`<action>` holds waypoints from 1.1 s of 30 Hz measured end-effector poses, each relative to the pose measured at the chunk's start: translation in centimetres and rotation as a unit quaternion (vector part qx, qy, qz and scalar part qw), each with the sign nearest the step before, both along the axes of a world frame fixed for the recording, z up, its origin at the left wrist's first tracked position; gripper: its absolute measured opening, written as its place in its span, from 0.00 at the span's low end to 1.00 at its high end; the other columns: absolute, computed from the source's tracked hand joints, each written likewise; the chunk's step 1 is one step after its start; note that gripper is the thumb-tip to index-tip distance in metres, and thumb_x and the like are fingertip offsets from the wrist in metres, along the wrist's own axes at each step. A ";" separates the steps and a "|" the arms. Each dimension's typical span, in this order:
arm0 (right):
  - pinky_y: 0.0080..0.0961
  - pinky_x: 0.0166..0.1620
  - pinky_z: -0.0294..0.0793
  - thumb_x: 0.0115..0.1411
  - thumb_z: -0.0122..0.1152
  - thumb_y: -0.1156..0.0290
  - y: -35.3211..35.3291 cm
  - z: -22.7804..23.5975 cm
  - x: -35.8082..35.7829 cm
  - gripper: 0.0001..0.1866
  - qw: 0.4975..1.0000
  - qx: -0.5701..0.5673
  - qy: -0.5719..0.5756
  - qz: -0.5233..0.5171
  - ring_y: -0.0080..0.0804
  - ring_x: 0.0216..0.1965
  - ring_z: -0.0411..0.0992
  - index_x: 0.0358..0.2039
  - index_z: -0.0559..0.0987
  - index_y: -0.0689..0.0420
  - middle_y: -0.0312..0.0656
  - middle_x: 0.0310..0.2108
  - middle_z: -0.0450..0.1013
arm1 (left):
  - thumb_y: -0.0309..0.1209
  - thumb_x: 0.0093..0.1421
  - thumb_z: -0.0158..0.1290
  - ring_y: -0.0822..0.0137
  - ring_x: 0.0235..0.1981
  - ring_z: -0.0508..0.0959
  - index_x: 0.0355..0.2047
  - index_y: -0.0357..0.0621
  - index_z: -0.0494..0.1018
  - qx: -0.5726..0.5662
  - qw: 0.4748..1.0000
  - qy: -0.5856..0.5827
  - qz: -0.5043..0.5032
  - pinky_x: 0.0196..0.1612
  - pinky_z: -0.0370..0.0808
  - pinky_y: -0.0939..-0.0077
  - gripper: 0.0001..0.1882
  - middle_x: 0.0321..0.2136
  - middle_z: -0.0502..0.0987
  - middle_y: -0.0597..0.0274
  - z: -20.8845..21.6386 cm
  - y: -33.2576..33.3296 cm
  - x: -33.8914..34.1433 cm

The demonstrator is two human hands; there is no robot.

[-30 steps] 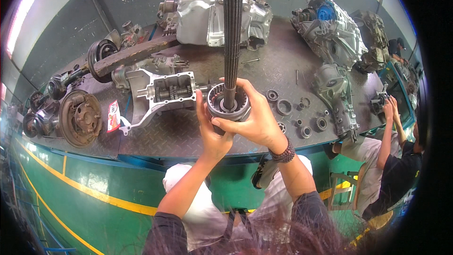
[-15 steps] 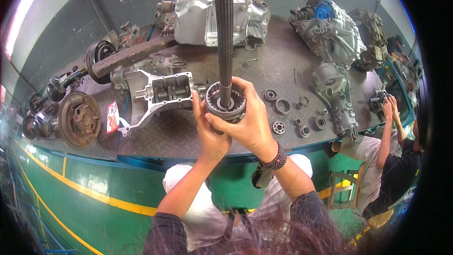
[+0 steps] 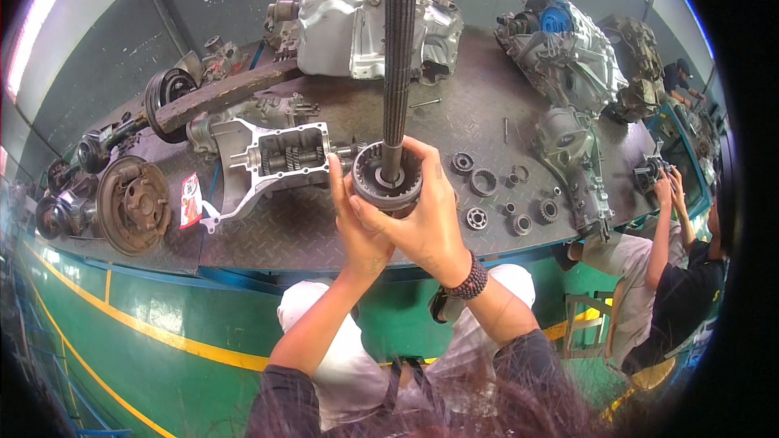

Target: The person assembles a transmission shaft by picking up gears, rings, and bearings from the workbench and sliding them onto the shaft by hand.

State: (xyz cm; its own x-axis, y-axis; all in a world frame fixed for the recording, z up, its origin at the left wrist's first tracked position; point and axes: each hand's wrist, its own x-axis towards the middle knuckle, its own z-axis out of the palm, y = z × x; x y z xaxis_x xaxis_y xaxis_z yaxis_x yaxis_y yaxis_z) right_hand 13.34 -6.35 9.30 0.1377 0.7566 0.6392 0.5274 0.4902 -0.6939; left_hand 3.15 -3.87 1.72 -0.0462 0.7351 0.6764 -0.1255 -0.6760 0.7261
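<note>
- A person's two bare hands hold a round toothed gear hub [image 3: 388, 186] up above the near edge of a steel workbench [image 3: 324, 227].
- A long splined shaft [image 3: 397, 65] stands upright through the hub's centre, rising toward the far side.
- The left hand [image 3: 357, 223] is wrapped around the hub's left side, fingers closed on its rim.
- The right hand [image 3: 426, 219] grips the hub's right side and underside; a beaded bracelet [image 3: 471, 280] sits on that wrist.
- On the bench to the left lies an opened gearbox housing [image 3: 272, 162] with its gears showing.
- To the right lie small loose gears and rings [image 3: 495, 195].
- At the far right, another person's hands [image 3: 669, 191] work on a separate part.
</note>
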 end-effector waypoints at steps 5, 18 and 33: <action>0.35 0.53 0.78 0.46 0.82 0.60 0.0 0.0 -0.3 0.45 0.999 0.004 -0.002 -0.034 0.41 0.48 0.79 0.59 0.67 0.62 0.50 0.48 0.76 | 0.31 0.67 0.60 0.60 0.61 0.71 0.77 0.45 0.32 -0.034 0.999 -0.007 -0.013 0.64 0.70 0.63 0.52 0.62 0.66 0.52 0.2 -0.4 0.2; 0.35 0.51 0.78 0.44 0.84 0.58 -0.1 0.2 0.1 0.45 0.999 -0.011 -0.001 -0.040 0.41 0.46 0.79 0.57 0.68 0.63 0.49 0.45 0.77 | 0.24 0.62 0.64 0.60 0.61 0.71 0.77 0.46 0.36 0.014 1.000 0.005 0.001 0.64 0.69 0.64 0.55 0.61 0.67 0.52 0.3 -0.5 0.3; 0.36 0.56 0.76 0.46 0.83 0.56 0.5 1.1 2.0 0.50 0.986 -0.109 0.046 0.115 0.44 0.52 0.78 0.61 0.62 0.64 0.54 0.50 0.76 | 0.20 0.53 0.66 0.58 0.60 0.73 0.77 0.43 0.36 0.011 1.000 -0.008 0.002 0.64 0.69 0.64 0.60 0.60 0.69 0.47 -0.1 0.3 0.0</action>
